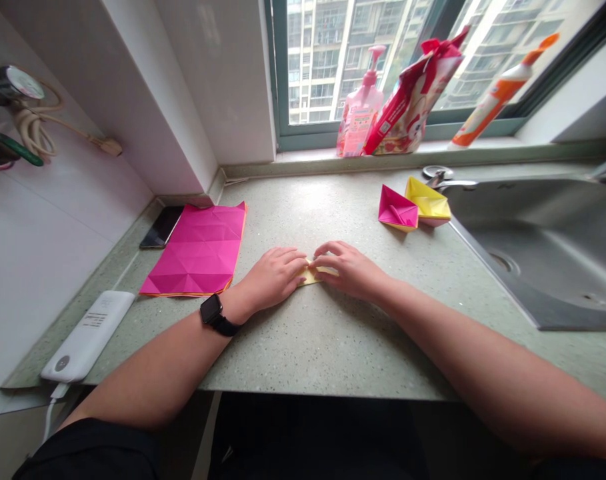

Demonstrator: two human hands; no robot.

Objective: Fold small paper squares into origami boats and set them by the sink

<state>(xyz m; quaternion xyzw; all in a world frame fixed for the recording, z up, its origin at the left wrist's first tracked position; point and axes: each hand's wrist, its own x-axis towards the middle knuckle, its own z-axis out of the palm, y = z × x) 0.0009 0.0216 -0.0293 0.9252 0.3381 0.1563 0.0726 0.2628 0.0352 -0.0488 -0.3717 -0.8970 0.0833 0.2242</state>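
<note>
A small pale-yellow piece of folded paper (311, 275) lies on the counter between my hands, mostly covered by my fingers. My left hand (279, 272), a black watch on its wrist, grips the paper's left end with the fingers together. At the right end, my right hand (351, 268) holds it with bent fingers and the thumb near the lower edge. Beyond my right hand stand a pink folded paper boat (399, 208) and a yellow folded paper boat (427, 200), side by side. The exact folds under my fingers are hidden.
Creased pink paper sheets (199, 250) lie on the left, partly over a dark phone (163, 227). A white power bank (89, 337) sits nearer me. The steel sink (557, 247) is at right. A pump bottle (360, 117), red bag (415, 100) and orange-white bottle (497, 100) stand by the window.
</note>
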